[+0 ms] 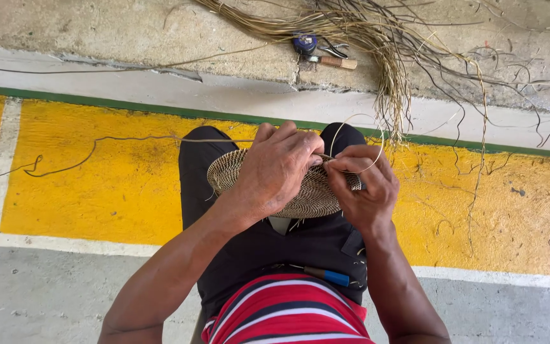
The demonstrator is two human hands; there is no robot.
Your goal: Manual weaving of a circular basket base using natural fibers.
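Head view, frame centre: left hand (274,169) is gripping a round coiled woven basket base (313,194); right hand (364,185) is pinching a thin fibre strand (377,156) at its rim. Dried fibre bundle (377,44) is lying at upper right.

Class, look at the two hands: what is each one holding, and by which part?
The left hand grips the round woven basket piece across its top rim. The right hand pinches a thin fibre strand at that rim.
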